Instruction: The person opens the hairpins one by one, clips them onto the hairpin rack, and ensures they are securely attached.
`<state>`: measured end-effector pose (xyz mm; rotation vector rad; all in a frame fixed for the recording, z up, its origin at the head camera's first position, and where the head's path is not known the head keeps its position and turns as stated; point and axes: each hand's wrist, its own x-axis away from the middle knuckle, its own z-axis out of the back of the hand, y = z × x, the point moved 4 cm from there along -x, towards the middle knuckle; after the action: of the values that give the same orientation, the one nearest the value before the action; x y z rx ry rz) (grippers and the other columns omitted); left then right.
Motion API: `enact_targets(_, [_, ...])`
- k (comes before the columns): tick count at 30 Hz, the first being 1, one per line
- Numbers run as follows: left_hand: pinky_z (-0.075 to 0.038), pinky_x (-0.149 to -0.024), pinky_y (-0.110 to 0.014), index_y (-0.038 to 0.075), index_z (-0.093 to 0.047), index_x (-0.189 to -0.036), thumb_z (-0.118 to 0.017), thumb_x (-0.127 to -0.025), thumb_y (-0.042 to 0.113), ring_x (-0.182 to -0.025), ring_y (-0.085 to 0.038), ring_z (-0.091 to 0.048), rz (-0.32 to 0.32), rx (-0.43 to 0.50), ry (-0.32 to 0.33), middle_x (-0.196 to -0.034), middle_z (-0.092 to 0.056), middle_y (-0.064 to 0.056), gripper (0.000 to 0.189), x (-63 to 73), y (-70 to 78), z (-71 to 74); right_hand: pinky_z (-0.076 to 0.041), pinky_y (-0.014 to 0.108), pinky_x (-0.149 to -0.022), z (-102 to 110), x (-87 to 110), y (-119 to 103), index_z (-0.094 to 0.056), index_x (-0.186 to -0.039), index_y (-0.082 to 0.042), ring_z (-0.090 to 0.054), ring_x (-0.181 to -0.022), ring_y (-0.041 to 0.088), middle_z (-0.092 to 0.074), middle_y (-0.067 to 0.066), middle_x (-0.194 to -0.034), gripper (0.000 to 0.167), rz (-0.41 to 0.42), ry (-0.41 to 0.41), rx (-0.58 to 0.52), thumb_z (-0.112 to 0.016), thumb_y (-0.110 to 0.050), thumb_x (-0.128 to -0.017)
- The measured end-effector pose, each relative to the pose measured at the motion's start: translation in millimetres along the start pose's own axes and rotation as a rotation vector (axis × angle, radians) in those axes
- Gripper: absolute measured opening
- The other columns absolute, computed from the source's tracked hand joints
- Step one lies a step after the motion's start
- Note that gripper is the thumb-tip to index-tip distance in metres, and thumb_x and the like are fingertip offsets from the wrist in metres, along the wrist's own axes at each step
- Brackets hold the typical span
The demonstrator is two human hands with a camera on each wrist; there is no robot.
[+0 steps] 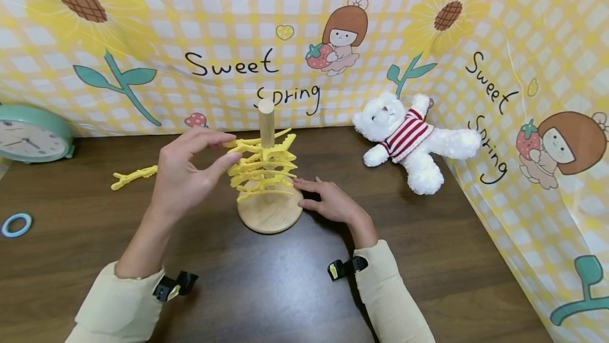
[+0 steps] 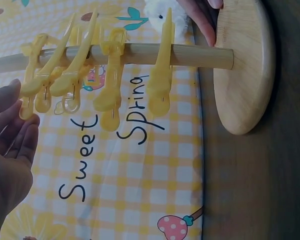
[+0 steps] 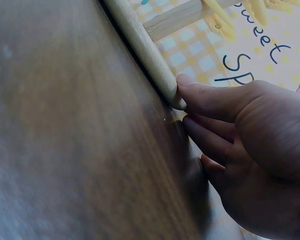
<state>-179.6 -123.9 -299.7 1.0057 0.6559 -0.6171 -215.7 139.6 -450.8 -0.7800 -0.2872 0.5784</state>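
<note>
A wooden stand, with a round base [image 1: 269, 216] and an upright post [image 1: 267, 123], stands on the table. Several yellow hair clips [image 2: 108, 95] are clamped along the post, one above another. At the top, my left hand [image 1: 183, 168] pinches the handle end of the uppermost clip [image 2: 34, 65] between thumb and fingers. My right hand [image 1: 335, 200] grips the right rim of the base, its thumb [image 3: 215, 97] at the upper edge and its fingers lower at the side. One more yellow hair clip [image 1: 135, 176] lies on the table left of the stand, partly hidden behind my left hand.
A green alarm clock [image 1: 33, 134] stands at the back left, with a light blue ring [image 1: 16, 225] in front of it. Back right lies a white teddy bear [image 1: 404, 139] in a striped shirt. Checked cloth [image 1: 228, 15] hangs along the table's back and right edges.
</note>
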Motion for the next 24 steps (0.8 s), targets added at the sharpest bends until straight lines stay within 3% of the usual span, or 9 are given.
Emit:
enact_targets(11, [-0.045, -0.082, -0.020, -0.004, -0.076, -0.100, -0.086, -0.074, -0.010, -0.088, -0.010, -0.060, 0.057, 0.025, 0.024, -0.093, -0.072, -0.012, 0.029, 0.9, -3.2, -0.7, -0.015, 0.043, -0.122, -1.7, -0.9, 1.4, -0.051, -0.149, -0.010, -0.020, -0.151, 0.037, -0.043, 0.000, -0.156, 0.051, 0.004, -0.004, -0.001, -0.065, -0.019, -0.101])
enact_targets(24, [-0.048, -0.087, -0.022, 0.001, -0.075, -0.113, -0.083, -0.078, -0.007, -0.095, -0.010, -0.063, 0.148, 0.057, -0.021, -0.104, -0.073, -0.008, 0.036, 3.6, -3.5, 5.2, -0.015, 0.046, -0.122, -0.2, -0.1, -0.1, -0.051, -0.149, -0.011, -0.019, -0.150, 0.040, -0.043, 0.000, -0.157, 0.051, -0.005, -0.001, -0.003, -0.066, -0.020, -0.101])
